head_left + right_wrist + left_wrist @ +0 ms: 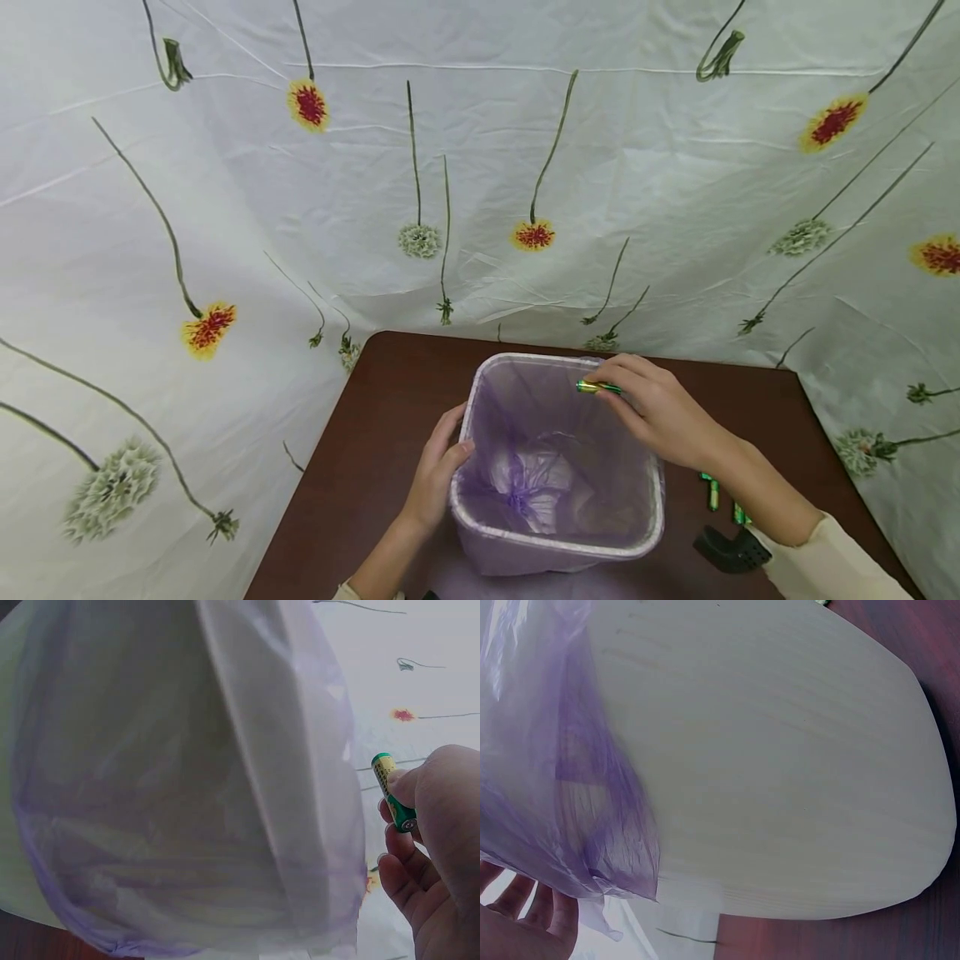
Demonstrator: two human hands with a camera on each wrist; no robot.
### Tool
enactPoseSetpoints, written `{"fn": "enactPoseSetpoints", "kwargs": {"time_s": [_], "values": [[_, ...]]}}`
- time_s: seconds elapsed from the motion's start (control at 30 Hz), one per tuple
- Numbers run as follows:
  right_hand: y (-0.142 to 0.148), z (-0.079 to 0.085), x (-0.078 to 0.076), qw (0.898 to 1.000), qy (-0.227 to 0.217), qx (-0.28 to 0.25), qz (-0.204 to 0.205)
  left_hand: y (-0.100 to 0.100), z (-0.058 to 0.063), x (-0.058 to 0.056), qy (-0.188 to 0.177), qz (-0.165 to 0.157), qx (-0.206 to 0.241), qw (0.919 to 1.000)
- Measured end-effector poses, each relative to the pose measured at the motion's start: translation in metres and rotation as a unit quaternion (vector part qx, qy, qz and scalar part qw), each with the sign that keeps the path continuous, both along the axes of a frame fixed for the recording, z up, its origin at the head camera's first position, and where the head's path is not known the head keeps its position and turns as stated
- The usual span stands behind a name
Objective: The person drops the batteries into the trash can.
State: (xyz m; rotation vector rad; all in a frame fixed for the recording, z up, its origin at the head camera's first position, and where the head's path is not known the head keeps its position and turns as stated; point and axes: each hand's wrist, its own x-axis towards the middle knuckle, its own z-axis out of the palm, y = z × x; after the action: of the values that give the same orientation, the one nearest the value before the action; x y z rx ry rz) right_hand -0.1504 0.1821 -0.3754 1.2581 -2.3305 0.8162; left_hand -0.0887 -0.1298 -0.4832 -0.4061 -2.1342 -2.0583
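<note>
A white bin (780,772), its rim covered by a thin purple trash bag (525,492), stands on the table with its mouth upward. My left hand (435,471) grips the left side of the rim, thumb over the edge. Between thumb and fingers, my right hand (663,412) pinches a green and gold battery (597,387) above the far right part of the bin's mouth. The right wrist view also shows the battery (384,769), clear of the bag's side. In the left wrist view, the bag hangs over the outer wall beside my left fingers (536,907).
Several green batteries (713,496) lie on the dark brown table (382,425) to the right of the bin, partly hidden by my right forearm. A black curved piece (731,552) is at the right sleeve. White flowered cloth (480,167) hangs behind and around the table.
</note>
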Motion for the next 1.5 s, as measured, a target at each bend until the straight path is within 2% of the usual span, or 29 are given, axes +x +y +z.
{"fn": "enactPoseSetpoints", "kwargs": {"time_s": [0.4, 0.67, 0.87, 1.1, 1.5], "values": [[-0.019, 0.006, -0.008, 1.0, -0.004, 0.014, 0.026, 0.0, 0.0, 0.001, 0.003, -0.001, 0.003, 1.0], [-0.016, 0.004, -0.01, 0.999, 0.026, 0.035, -0.002, 0.0, 0.0, 0.0, 0.002, -0.003, 0.004, 1.0], [-0.009, 0.001, -0.008, 0.999, 0.017, 0.034, -0.007, 0.001, 0.001, -0.001, 0.0, -0.007, 0.013, 0.9999], [-0.001, -0.002, -0.004, 0.999, -0.002, 0.038, -0.028, 0.001, 0.001, 0.0, -0.006, -0.008, 0.004, 0.9999], [0.011, -0.003, 0.002, 0.998, -0.001, 0.032, -0.047, 0.002, -0.001, 0.0, -0.001, 0.001, -0.001, 1.0]]}}
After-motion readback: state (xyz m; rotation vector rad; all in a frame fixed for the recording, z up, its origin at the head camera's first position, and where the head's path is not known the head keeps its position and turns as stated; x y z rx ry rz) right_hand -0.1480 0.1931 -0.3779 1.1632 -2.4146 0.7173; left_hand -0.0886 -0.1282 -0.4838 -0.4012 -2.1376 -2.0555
